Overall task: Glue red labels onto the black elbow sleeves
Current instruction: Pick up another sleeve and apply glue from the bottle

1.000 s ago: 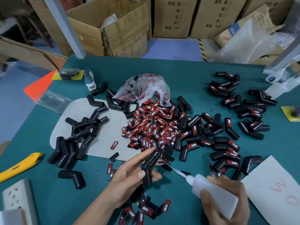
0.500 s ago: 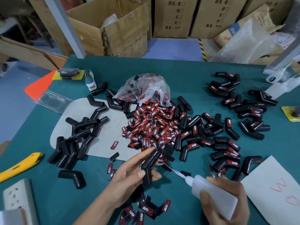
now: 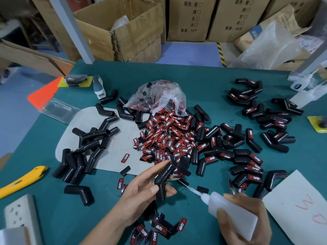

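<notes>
Above the table, the left hand (image 3: 141, 189) grips an elbow sleeve (image 3: 163, 181) (upper arm angled up-right).

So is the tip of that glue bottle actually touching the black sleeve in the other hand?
Apart. The head view shows teal table between the glue bottle nozzle tip and the elbow sleeve that the left hand holds; the right hand grips the bottle.

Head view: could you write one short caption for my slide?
Left hand holds a black elbow sleeve while right hand aims a glue bottle at it, beside a label pile.
</notes>
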{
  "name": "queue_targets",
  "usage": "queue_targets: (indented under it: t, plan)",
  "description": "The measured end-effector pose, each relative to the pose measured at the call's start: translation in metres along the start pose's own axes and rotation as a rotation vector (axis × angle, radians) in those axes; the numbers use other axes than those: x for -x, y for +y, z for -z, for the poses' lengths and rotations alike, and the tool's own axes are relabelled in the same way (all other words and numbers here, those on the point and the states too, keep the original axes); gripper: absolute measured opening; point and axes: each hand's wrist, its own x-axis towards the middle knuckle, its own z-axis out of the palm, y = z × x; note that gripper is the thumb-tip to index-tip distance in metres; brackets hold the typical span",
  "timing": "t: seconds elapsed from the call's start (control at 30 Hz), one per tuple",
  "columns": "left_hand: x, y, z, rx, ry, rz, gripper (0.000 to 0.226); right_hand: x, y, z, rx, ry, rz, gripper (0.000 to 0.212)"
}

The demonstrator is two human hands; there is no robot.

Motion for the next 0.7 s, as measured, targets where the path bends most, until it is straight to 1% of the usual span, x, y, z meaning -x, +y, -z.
queue_targets:
  t: [0.1,0.27,0.4,0.53,0.7]
  plan:
    - [-0.0004,-0.0007,0.0014,0.001,0.008,-0.003,0.065,-0.0010,-0.0004,0.0021,-0.029,0.028,-0.017,0.028]
    - [-0.0009,-0.0028,0.0023,-0.017,0.008,0.005,0.065,0.0008,-0.0010,-0.0006,0.004,0.001,-0.004,0.027]
    - [-0.0009,-0.0023,0.0017,-0.008,0.008,0.001,0.065,-0.0007,-0.0024,0.0006,-0.019,0.036,-0.013,0.028]
    - [-0.0005,-0.0009,0.0004,-0.026,0.001,-0.004,0.064,0.0017,0.0000,-0.0004,0.014,-0.001,0.002,0.026]
    - [-0.0007,-0.0014,0.0009,-0.040,0.023,0.001,0.067,0.0000,0.0008,0.0018,-0.026,0.039,-0.006,0.025]
